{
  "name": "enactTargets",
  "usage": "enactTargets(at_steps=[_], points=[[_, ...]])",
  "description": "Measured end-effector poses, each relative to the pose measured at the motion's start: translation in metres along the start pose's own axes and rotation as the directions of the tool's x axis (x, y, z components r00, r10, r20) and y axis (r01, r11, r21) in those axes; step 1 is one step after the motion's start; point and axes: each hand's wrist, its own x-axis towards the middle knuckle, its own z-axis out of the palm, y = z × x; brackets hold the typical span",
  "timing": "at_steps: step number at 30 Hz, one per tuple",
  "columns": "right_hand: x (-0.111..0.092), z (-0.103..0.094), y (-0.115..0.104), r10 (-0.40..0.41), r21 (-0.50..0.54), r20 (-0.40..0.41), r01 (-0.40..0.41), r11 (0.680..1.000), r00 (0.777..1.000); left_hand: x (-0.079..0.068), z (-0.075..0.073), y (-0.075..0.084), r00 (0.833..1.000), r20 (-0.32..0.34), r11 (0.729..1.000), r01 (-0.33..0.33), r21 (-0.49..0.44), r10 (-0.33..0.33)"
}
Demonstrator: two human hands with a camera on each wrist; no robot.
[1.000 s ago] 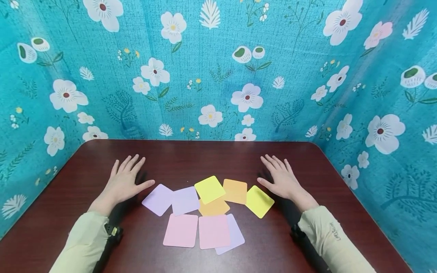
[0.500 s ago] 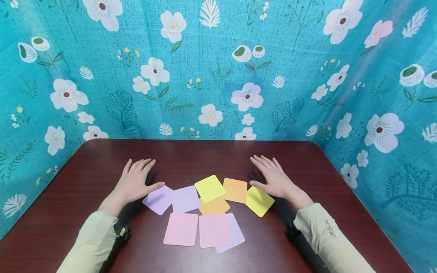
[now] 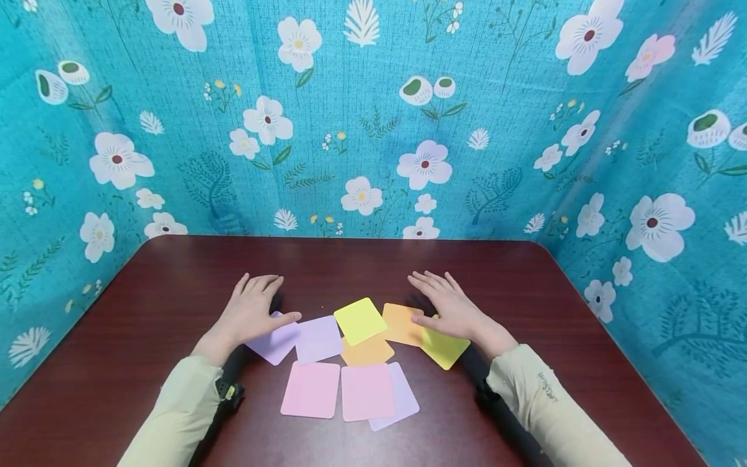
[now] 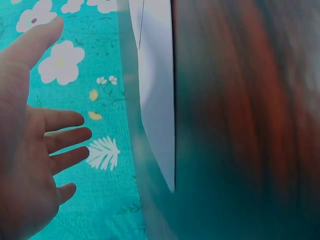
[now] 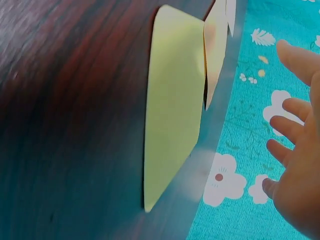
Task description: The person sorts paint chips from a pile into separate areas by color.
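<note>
I read, head view: left hand (image 3: 249, 312) spread, thumb out, partly hiding leftmost purple card (image 3: 274, 344). Pink cards (image 3: 311, 389) on table (image 3: 344, 263) between. Right hand (image 3: 458, 312) likewise spread, hiding part of rightmost yellow card (image 3: 446, 353). Sleeves (image 3: 543, 395) cut off below.

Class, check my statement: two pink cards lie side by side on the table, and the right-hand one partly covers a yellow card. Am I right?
Not quite: the head view shows that the right-hand pink card partly covers a lilac card, not a yellow one. The rest stands.
</note>
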Motion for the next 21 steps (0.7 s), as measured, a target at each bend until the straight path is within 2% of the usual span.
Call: enactTargets(at_steps=[9,21], points=[[0.008,0.007,-0.011,-0.055,0.023,0.013,0.055,0.998,0.998,0.006,0.006,0.018,0.999,0.035,1.0,-0.01,-0.018,0.011],[0.02,0.018,-0.029,-0.067,0.004,0.064,0.066,0.998,0.996,0.011,0.014,0.04,0.996,0.08,0.999,-0.026,-0.037,0.029]])
